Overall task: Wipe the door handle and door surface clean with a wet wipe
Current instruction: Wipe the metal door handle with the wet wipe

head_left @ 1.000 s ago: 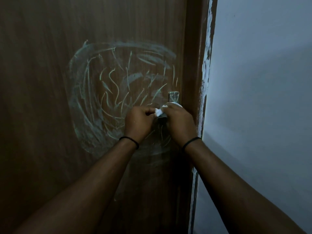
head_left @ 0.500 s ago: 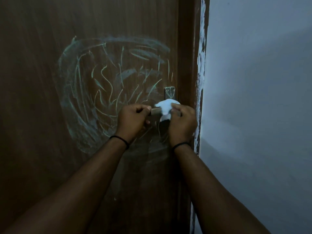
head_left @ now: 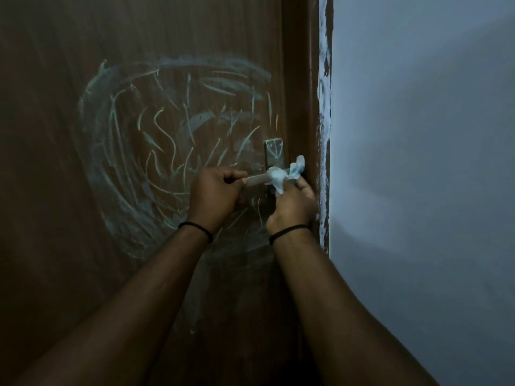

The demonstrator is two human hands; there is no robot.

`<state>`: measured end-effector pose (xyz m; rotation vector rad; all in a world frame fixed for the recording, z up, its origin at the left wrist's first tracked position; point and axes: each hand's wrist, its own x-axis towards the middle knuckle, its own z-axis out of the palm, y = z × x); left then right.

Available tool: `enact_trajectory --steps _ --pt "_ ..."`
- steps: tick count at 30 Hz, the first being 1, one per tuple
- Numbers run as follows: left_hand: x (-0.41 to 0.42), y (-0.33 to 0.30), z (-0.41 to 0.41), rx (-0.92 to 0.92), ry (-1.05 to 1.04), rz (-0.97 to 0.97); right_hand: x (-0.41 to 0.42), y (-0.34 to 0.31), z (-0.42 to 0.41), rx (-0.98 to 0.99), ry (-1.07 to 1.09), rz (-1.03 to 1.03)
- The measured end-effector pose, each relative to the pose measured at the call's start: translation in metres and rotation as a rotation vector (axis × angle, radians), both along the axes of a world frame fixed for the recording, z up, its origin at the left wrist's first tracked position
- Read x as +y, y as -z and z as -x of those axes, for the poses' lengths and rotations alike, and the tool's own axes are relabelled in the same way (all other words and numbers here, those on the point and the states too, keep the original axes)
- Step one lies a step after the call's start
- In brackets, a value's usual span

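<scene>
While our left hand (head_left: 216, 190) is gripping the lever's free end, we are wiping the door handle (head_left: 257, 179).

Our right hand (head_left: 294, 200) is pinching the wet wipe (head_left: 281, 176) around the handle near its plate. The handle's long axis is running nine to three, so bare metal is lying at nine o'clock from the wipe; smears are covering the door (head_left: 83, 246).

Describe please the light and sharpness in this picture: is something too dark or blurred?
Head view: dim overall; the brown door is nearly black toward its left edge, the wall brighter and bluish. The white wipe and chalky smears stand out clearly. Left hand and right hand are dark but fairly sharp.
</scene>
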<state>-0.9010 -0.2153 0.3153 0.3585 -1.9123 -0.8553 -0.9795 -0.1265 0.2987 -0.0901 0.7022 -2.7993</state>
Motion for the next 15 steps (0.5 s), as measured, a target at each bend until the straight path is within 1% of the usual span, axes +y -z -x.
enact_trajectory --steps 4,8,9,12,13,15 --pt "-0.001 0.001 0.001 0.010 -0.003 0.001 -0.007 0.010 -0.024 -0.030 -0.174 0.032" --pt "0.000 0.000 -0.002 0.001 0.011 0.017 -0.006 -0.005 -0.008 -0.148 -0.122 0.124" --pt "0.001 -0.001 -0.002 -0.004 0.009 0.011 -0.008 -0.004 -0.012 -0.128 -0.133 0.105" --pt "0.001 -0.001 -0.003 0.001 0.017 0.007 -0.009 0.007 -0.028 0.030 -0.268 0.003" --pt "0.002 0.000 -0.004 0.005 0.026 0.014 -0.007 0.009 -0.024 0.037 -0.255 0.010" --pt "0.003 0.001 -0.004 0.004 0.033 0.012 0.000 0.004 -0.004 -0.039 -0.129 0.058"
